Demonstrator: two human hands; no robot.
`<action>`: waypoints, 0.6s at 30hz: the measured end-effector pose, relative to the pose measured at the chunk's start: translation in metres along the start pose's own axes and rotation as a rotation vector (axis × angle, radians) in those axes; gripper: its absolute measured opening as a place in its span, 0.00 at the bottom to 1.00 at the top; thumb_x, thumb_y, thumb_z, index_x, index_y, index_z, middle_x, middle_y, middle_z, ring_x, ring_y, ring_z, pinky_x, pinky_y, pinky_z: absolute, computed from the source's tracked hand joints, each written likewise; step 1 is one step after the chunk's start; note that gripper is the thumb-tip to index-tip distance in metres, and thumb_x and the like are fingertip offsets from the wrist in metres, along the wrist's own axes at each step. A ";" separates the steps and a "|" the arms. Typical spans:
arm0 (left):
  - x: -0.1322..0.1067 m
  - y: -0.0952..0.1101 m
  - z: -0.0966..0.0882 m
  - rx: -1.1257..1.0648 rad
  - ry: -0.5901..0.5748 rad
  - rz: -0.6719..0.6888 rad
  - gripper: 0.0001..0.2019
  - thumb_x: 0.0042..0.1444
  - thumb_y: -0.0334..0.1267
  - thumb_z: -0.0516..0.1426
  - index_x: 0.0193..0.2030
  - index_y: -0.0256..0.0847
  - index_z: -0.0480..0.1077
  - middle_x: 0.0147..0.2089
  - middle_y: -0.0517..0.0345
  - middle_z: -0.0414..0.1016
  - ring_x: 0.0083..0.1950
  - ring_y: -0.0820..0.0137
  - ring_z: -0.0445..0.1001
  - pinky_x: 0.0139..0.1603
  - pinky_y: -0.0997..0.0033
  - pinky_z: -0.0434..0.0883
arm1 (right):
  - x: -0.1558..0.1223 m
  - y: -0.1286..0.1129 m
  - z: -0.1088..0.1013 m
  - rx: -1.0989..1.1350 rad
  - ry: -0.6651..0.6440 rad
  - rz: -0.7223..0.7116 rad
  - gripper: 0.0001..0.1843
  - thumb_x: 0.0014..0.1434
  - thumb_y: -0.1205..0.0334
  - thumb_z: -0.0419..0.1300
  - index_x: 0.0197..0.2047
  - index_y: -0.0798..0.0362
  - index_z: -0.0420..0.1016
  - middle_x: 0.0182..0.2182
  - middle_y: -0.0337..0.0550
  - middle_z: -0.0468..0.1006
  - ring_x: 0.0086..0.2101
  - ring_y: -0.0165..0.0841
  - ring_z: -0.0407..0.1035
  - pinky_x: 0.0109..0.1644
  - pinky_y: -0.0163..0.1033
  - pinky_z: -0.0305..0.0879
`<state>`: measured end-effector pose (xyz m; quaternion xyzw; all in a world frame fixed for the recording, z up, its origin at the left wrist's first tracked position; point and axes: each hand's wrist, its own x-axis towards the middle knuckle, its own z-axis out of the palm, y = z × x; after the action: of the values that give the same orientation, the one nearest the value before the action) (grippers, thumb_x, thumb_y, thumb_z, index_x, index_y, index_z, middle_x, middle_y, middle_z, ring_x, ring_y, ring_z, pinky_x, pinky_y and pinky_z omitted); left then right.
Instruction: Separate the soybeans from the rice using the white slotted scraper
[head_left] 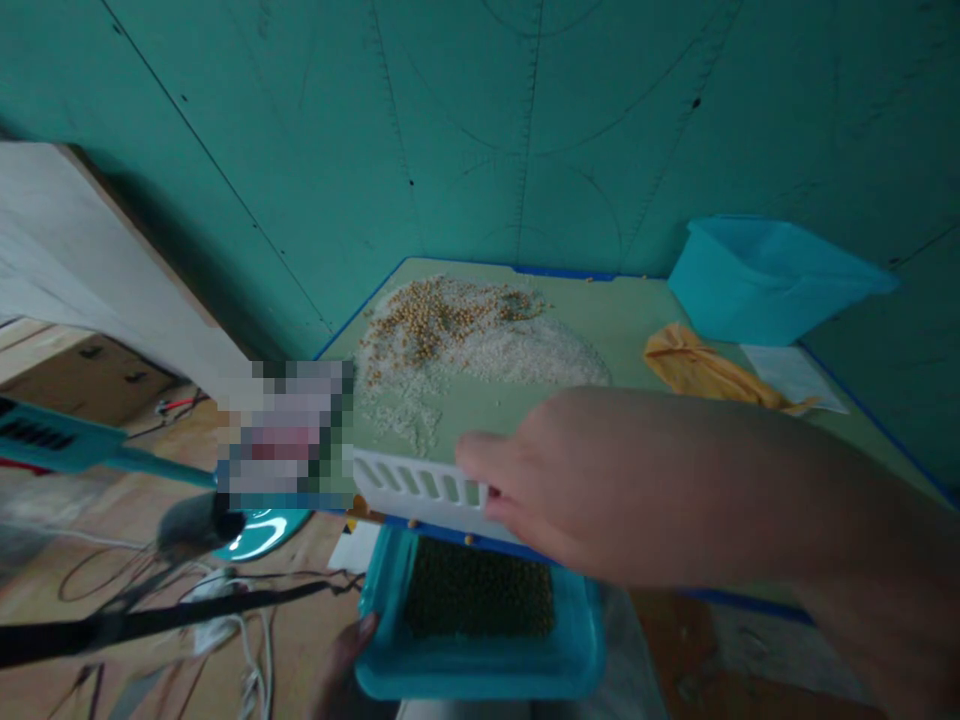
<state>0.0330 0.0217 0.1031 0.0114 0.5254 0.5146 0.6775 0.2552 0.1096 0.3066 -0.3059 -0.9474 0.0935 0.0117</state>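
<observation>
My right hand [559, 480] reaches across from the right and grips the end of a white slotted plastic piece [420, 490], which stands along the table's near edge. Beyond it, on the pale green tabletop [487, 400], lies a heap of white rice-like grains [540, 350] with round yellow beans [431, 315] mixed through its left and far parts. Below the edge sits a teal tub [480, 680] holding small dark green beans [480, 590]. At its left side my left hand [349, 650], partly out of view, holds the rim with the thumb on top.
A teal open bin [765, 285] and a crumpled orange cloth or bag [705, 370] are on the table's right. Behind rises a green marked wall [487, 120]. At left are a pale slanted panel [120, 250], a teal handled object [60, 435], a black bar [187, 605] and floor cables [262, 650].
</observation>
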 end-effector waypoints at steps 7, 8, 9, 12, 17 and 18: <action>0.004 0.004 -0.009 0.020 -0.004 -0.070 0.04 0.31 0.38 0.66 0.18 0.46 0.76 0.20 0.63 0.80 0.29 0.57 0.78 0.37 0.63 0.74 | 0.004 -0.032 0.013 -0.063 -0.140 0.073 0.08 0.56 0.66 0.50 0.35 0.56 0.70 0.14 0.38 0.69 0.14 0.26 0.54 0.19 0.38 0.40; 0.002 0.005 -0.006 0.021 0.029 -0.066 0.04 0.31 0.38 0.66 0.18 0.47 0.76 0.20 0.64 0.80 0.30 0.57 0.78 0.37 0.63 0.74 | 0.005 -0.033 0.016 -0.070 -0.130 0.076 0.08 0.56 0.65 0.49 0.35 0.55 0.69 0.13 0.38 0.69 0.14 0.26 0.54 0.19 0.38 0.40; -0.001 0.005 -0.003 0.019 0.035 -0.061 0.04 0.31 0.39 0.66 0.18 0.47 0.76 0.20 0.64 0.79 0.32 0.56 0.78 0.38 0.63 0.74 | 0.005 -0.033 0.018 -0.075 -0.121 0.082 0.09 0.57 0.65 0.49 0.35 0.55 0.69 0.14 0.38 0.69 0.14 0.26 0.54 0.20 0.38 0.41; -0.010 0.007 0.009 -0.007 -0.057 -0.069 0.04 0.32 0.38 0.65 0.16 0.43 0.75 0.20 0.60 0.80 0.36 0.51 0.77 0.43 0.57 0.72 | 0.003 -0.033 0.014 -0.079 -0.113 0.106 0.09 0.57 0.63 0.49 0.35 0.55 0.70 0.15 0.39 0.70 0.14 0.26 0.56 0.20 0.37 0.41; -0.005 0.007 0.008 -0.042 -0.102 -0.118 0.02 0.33 0.36 0.64 0.18 0.42 0.76 0.26 0.55 0.81 0.41 0.48 0.75 0.44 0.53 0.70 | -0.003 -0.026 -0.006 -0.050 -0.155 0.118 0.08 0.56 0.64 0.51 0.37 0.53 0.69 0.16 0.37 0.71 0.14 0.27 0.57 0.20 0.36 0.40; -0.002 0.006 0.004 -0.017 -0.101 -0.116 0.03 0.33 0.37 0.64 0.19 0.42 0.77 0.25 0.55 0.81 0.42 0.47 0.75 0.44 0.52 0.70 | -0.004 -0.021 -0.007 -0.047 -0.146 0.112 0.08 0.56 0.64 0.51 0.37 0.52 0.69 0.16 0.37 0.71 0.14 0.27 0.57 0.20 0.35 0.40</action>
<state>0.0323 0.0251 0.1101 0.0013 0.4858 0.4776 0.7320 0.2463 0.0916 0.3175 -0.3511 -0.9290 0.0939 -0.0696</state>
